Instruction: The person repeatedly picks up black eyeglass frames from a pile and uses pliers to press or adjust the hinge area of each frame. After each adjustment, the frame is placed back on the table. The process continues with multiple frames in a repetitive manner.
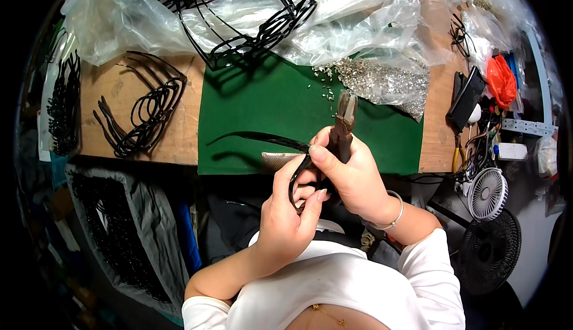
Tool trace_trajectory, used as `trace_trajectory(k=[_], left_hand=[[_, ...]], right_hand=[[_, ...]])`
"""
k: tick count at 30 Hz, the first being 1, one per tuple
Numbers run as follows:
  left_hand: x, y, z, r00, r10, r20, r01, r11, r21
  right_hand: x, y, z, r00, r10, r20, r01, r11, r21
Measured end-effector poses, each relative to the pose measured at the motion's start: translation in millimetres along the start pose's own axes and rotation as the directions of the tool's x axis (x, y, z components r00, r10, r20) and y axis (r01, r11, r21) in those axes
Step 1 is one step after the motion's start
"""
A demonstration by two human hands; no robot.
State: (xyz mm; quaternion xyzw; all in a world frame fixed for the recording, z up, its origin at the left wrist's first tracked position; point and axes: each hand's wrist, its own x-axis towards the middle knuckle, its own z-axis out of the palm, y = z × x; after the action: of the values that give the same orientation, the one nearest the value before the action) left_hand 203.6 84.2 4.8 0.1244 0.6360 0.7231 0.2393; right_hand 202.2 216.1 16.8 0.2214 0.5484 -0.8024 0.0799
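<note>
So the biggest thing here is a wooden bench (pixel 433 151), and if you put a clock face on the two hands, it runs from about 9 round to 2. Crumpled clear plastic sheeting (pixel 370 28) covers its far side at 12, and closer in there's a green mat (pixel 256 100), with the hands at its near edge. Down between 8 and 9, below the bench, is a grey-lined bin (pixel 156 228) full of black stuff, too dark to make out. A big tangle of black frames (pixel 262 42) lies on the plastic at 11, a smaller nested stack of frames (pixel 156 112) is on bare wood at 10, and a black fan (pixel 489 252) stands at 4. The left hand (pixel 283 222) is mostly closed, fingers curled round the front of one black glasses frame (pixel 259 136), which is just over the mat's near edge with an arm sticking out toward 9. The right hand (pixel 358 177) is wrapped pretty snugly round some pliers (pixel 344 124), nose pointing to 12, and its thumb touches the frame where that arm starts. Can't tell whether the plier tips are together. There's a dark phone (pixel 468 98) at 2, and tiniest of all, loose silvery bits (pixel 382 85) spilled on the mat at 1.
</note>
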Motion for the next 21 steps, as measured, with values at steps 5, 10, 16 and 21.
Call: trace_trajectory(k=[5, 10, 16, 21], left_hand=[[1, 11, -13, 0.989, -0.105, 0.104, 0.103, 0.994, 0.027], [9, 38, -27, 0.904, -0.302, 0.304, 0.407, 0.824, -0.394], [6, 47, -29, 0.902, -0.356, 0.245, 0.431, 0.789, -0.438], [5, 45, -32, 0.897, -0.327, 0.296, 0.425, 0.820, -0.384]], right_hand=[[-2, -17, 2, 0.970, 0.216, 0.110, -0.231, 0.962, 0.144], [-2, -14, -2, 0.930, 0.236, 0.283, -0.316, 0.906, 0.281], [-2, -15, 4, 0.930, 0.235, 0.284, -0.303, 0.927, 0.223], [-2, -25, -2, 0.918, 0.233, 0.319, -0.284, 0.951, 0.124]])
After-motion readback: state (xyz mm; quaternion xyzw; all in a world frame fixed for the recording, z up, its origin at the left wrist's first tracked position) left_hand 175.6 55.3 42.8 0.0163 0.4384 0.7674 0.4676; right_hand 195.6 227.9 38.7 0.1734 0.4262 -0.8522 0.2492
